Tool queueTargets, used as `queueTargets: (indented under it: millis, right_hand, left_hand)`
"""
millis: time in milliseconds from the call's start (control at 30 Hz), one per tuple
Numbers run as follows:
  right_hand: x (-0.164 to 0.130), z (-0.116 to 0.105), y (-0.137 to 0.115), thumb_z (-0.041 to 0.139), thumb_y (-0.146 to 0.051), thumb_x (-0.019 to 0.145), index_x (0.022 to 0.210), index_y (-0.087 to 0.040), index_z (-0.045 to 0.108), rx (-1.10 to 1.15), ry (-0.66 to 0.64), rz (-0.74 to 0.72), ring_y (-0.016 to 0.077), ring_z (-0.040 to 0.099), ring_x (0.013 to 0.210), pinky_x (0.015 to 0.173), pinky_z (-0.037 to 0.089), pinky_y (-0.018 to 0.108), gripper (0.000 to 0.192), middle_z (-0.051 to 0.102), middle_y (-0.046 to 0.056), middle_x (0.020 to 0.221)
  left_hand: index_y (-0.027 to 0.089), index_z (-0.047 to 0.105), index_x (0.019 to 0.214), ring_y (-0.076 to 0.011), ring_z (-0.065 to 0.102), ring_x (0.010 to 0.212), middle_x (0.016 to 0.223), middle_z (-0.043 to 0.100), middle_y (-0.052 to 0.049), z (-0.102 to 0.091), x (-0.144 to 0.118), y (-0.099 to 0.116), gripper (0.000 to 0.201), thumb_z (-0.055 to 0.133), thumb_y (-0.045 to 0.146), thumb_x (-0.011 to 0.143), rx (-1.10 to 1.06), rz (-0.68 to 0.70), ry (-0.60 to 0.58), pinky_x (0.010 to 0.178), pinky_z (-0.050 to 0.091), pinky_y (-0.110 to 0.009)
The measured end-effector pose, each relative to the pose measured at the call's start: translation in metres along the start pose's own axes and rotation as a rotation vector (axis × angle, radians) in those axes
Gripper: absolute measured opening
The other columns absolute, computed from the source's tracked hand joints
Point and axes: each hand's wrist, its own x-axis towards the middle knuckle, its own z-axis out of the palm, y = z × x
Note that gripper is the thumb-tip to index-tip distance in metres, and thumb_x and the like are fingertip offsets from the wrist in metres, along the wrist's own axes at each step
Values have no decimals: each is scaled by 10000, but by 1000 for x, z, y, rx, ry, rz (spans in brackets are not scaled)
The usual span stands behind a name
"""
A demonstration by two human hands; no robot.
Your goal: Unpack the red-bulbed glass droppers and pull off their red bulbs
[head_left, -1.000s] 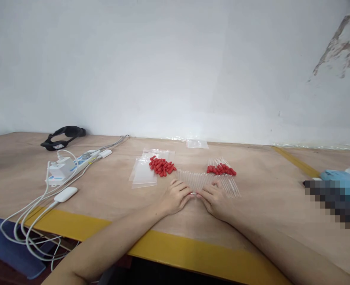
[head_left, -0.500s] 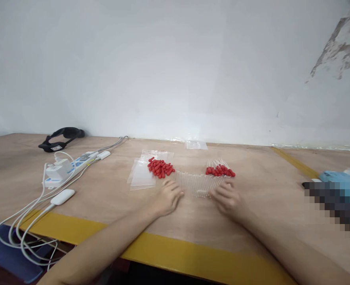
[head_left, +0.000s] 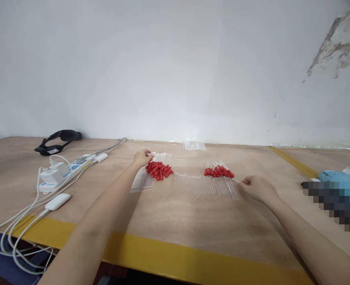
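Observation:
My left hand (head_left: 143, 158) is closed in a pinch at the upper left corner of a clear plastic bag (head_left: 164, 157); the fingertips partly hide what they grip. Just below lies a heap of small red capsule-shaped pieces (head_left: 159, 171), partly on the bags. My right hand (head_left: 257, 187) pinches a thin white stick (head_left: 236, 181) that points left toward a bunch of white sticks with red ends (head_left: 219, 171). Between the two red groups, thin clear tubes (head_left: 203, 187) lie side by side in a row. Another bag (head_left: 141, 182) sits below my left wrist.
To the left are a power strip (head_left: 74, 168) with white plugs, looping cables, a white adapter (head_left: 58, 201) and a black headset-like band (head_left: 59, 141). A flat bag (head_left: 194, 146) lies by the wall. A blue packet (head_left: 335, 176) and a pixelated dark object (head_left: 335, 202) are at right.
My left hand has moved up and left from the tubes to the bags. My right hand has shifted right, off the tubes, and now pinches a white stick.

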Motion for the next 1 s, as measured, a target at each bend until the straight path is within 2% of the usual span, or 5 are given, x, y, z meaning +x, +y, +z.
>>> queueTargets:
  millis: [133,300,467,667,1000]
  right_hand:
    - [0,5,-2,453,-409,717,719,-220,648,-33,-34,6,226,593,738,566,349,276,272,655,73,789]
    - [0,13,-6,446,-450,739,752,-211,648,-34,-14,-12,235,597,752,573,365,281,313,657,81,804]
    - [1,19,-8,457,-404,750,834,-207,641,-6,-9,-34,219,597,789,612,383,274,282,656,72,868]
    - [-2,22,-12,419,-362,776,925,-216,630,-38,1,-34,234,592,845,649,390,287,297,654,71,904]
    - [-2,20,-12,303,-374,838,982,-217,632,-48,-17,-75,259,583,900,676,387,305,392,644,110,974]
  left_hand:
    - [178,506,692,-137,533,619,615,565,1,4,1,3,215,580,379,701,36,-9,-10,576,344,-237]
    - [165,508,696,-163,520,771,720,573,-39,7,-2,33,211,481,354,784,104,31,29,662,362,-244]
    - [165,544,633,-209,509,860,792,567,-67,45,-15,84,238,511,364,760,154,166,-65,770,378,-302]
    - [223,584,825,-206,517,917,869,592,-23,93,-52,140,237,586,420,693,138,389,-309,838,377,-333]
    - [191,594,701,-245,533,927,869,617,-59,124,-66,164,284,540,469,716,101,371,-379,857,346,-394]
